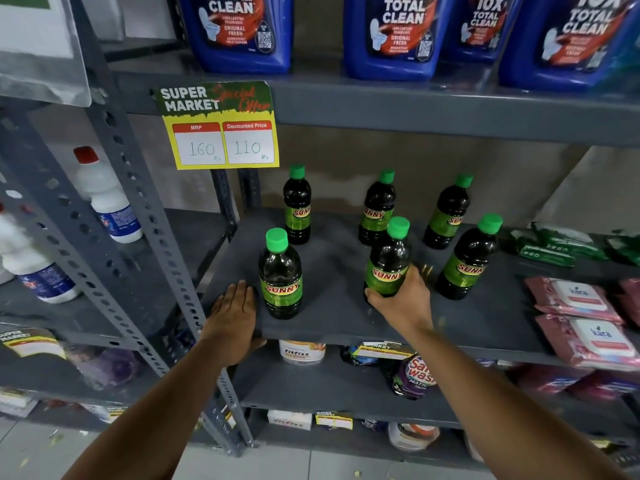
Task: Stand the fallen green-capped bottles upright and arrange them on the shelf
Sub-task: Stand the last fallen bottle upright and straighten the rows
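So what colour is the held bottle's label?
Green, red lettering, on the bottle in the right hand; head view.

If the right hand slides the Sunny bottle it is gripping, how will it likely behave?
The gripped bottle looks full of dark liquid, so probably hefty. Tall and narrow, it may tip if pushed high. The right hand grips low, which likely steadies it.

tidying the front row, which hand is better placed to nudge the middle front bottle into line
Right. The right hand already grips the middle front bottle at its base, while the left hand lies flat on the shelf edge beside another bottle.
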### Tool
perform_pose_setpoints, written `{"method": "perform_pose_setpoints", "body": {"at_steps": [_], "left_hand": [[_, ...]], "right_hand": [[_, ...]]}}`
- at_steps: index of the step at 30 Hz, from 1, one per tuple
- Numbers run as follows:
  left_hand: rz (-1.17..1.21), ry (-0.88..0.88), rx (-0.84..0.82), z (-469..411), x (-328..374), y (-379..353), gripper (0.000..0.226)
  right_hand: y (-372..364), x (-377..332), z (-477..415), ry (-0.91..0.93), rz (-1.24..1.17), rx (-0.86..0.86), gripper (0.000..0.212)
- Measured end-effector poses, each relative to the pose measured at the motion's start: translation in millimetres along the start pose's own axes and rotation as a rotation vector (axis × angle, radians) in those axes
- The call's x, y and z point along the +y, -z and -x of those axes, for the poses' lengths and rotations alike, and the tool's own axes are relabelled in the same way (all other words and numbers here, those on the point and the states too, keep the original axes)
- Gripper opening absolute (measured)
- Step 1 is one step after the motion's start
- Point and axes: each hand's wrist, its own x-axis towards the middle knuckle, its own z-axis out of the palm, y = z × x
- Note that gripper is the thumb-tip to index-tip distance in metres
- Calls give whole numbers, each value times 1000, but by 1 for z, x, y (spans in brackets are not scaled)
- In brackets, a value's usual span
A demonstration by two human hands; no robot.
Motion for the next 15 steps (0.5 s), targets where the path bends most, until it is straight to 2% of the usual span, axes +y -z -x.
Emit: {"method": "perform_pose_setpoints", "body": {"at_steps": [6,15], "left_hand": [[-6,-5,6,0,-1,-2,112],[-9,-7,8,0,-1,-2,111]], "right_hand": [[11,6,40,43,-17,-60,73],[11,8,46,76,-77,-87,78]]}}
